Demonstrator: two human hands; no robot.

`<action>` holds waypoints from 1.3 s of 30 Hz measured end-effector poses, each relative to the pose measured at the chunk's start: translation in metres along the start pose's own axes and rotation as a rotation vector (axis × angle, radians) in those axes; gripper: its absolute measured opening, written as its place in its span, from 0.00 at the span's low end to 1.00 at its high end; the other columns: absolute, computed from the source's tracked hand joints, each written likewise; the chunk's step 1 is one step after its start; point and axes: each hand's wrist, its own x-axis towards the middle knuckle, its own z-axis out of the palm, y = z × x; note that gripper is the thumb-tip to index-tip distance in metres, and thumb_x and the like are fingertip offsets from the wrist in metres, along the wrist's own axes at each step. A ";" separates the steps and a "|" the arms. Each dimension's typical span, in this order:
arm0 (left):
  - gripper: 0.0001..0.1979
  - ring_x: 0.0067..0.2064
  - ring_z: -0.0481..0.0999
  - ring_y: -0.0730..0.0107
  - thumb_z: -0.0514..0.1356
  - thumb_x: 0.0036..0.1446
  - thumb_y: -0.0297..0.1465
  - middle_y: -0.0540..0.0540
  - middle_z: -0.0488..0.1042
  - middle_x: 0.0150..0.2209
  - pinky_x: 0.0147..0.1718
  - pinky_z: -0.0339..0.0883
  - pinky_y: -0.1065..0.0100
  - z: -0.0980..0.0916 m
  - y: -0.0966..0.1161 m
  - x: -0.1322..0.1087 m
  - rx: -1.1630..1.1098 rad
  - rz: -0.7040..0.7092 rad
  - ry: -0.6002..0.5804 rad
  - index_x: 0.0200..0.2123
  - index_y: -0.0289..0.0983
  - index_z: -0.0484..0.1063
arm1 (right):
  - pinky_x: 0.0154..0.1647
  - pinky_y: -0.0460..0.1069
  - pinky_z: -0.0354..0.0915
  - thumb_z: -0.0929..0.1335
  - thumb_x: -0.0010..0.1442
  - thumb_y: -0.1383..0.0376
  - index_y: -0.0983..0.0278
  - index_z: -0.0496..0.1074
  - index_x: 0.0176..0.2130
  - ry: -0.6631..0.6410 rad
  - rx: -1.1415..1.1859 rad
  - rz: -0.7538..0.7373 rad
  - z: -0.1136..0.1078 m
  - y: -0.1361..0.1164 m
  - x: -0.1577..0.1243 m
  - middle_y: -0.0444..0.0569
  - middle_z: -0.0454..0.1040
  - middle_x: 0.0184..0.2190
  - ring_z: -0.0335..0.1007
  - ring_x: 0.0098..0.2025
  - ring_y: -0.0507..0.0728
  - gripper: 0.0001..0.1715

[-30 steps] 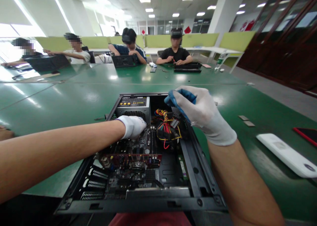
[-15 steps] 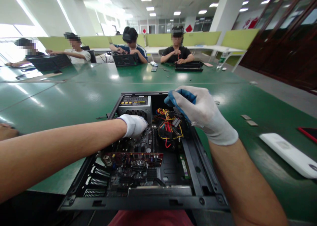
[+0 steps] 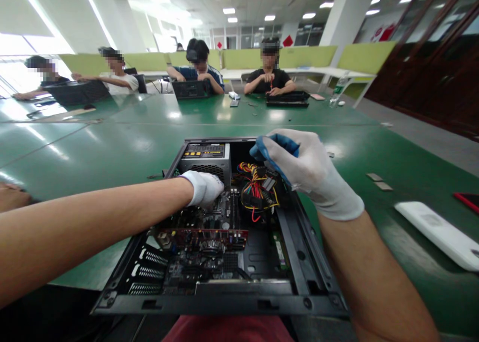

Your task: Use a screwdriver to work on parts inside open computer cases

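An opened computer case (image 3: 220, 307) lies in front of me with its inside facing up. My left hand (image 3: 205, 188), in a white glove, reaches down to the motherboard (image 3: 220, 212) beside the power supply (image 3: 205, 160). Its fingers bend downward out of sight, so its grip is hidden. Over the case's far right side, my right hand (image 3: 295, 165) wears a white glove with blue fingertips. Its fingers are curled together in a pinch; what they hold, if anything, does not show. Bundled coloured cables (image 3: 258, 192) sit below it. A red circuit board (image 3: 209, 238) crosses the motherboard.
The case rests at the near edge of a green table (image 3: 142, 142). To the right lie a long white device (image 3: 436, 232), small flat grey pieces (image 3: 378, 181) and a red-edged object (image 3: 466, 202). Several people sit across the table with other computer cases (image 3: 192, 89).
The whole view has shifted slightly. Both hands keep nearly the same place and pose over the case.
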 end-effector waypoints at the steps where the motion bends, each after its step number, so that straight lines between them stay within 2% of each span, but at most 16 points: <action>1: 0.24 0.53 0.80 0.53 0.71 0.48 0.36 0.38 0.81 0.52 0.54 0.72 0.61 0.001 -0.001 0.000 0.000 0.001 0.001 0.51 0.38 0.79 | 0.28 0.48 0.55 0.68 0.63 0.42 0.65 0.78 0.31 0.002 0.000 -0.001 0.000 0.000 0.000 0.44 0.71 0.24 0.64 0.28 0.52 0.29; 12: 0.26 0.53 0.80 0.51 0.70 0.47 0.35 0.37 0.81 0.53 0.54 0.72 0.58 0.001 -0.002 -0.001 -0.047 -0.013 0.051 0.52 0.38 0.78 | 0.28 0.49 0.57 0.70 0.60 0.41 0.62 0.75 0.29 0.015 0.029 -0.004 0.000 -0.003 0.000 0.43 0.69 0.22 0.65 0.28 0.54 0.28; 21: 0.23 0.54 0.80 0.50 0.66 0.51 0.32 0.34 0.80 0.53 0.54 0.73 0.58 -0.002 -0.007 -0.003 -0.050 -0.040 0.062 0.52 0.36 0.78 | 0.29 0.50 0.60 0.71 0.59 0.41 0.62 0.76 0.29 0.024 0.025 -0.003 -0.005 -0.003 -0.001 0.45 0.71 0.23 0.68 0.31 0.56 0.27; 27: 0.24 0.53 0.80 0.53 0.67 0.48 0.32 0.38 0.80 0.53 0.53 0.73 0.61 0.003 -0.011 0.001 -0.057 -0.057 0.069 0.52 0.40 0.78 | 0.28 0.50 0.60 0.70 0.60 0.42 0.61 0.75 0.29 0.040 -0.001 -0.013 -0.007 -0.005 -0.001 0.45 0.71 0.23 0.68 0.31 0.56 0.26; 32: 0.25 0.52 0.80 0.53 0.71 0.46 0.38 0.39 0.81 0.51 0.52 0.73 0.62 0.001 -0.006 0.000 -0.042 -0.064 0.045 0.49 0.41 0.79 | 0.28 0.50 0.59 0.71 0.59 0.41 0.61 0.75 0.28 0.038 0.012 -0.010 -0.006 -0.007 -0.002 0.45 0.70 0.22 0.68 0.31 0.56 0.27; 36: 0.28 0.55 0.79 0.52 0.73 0.44 0.35 0.38 0.80 0.54 0.55 0.71 0.61 -0.001 0.000 0.000 -0.027 -0.049 0.023 0.51 0.39 0.79 | 0.28 0.49 0.59 0.71 0.59 0.42 0.62 0.74 0.28 0.028 0.039 -0.007 -0.005 -0.008 -0.003 0.44 0.70 0.21 0.68 0.30 0.55 0.27; 39: 0.25 0.55 0.79 0.51 0.72 0.47 0.32 0.35 0.80 0.53 0.56 0.71 0.60 -0.003 0.003 0.000 -0.017 -0.043 0.018 0.51 0.37 0.79 | 0.28 0.49 0.59 0.72 0.59 0.43 0.62 0.74 0.27 0.025 0.047 -0.011 -0.004 -0.008 -0.002 0.45 0.71 0.22 0.68 0.30 0.55 0.26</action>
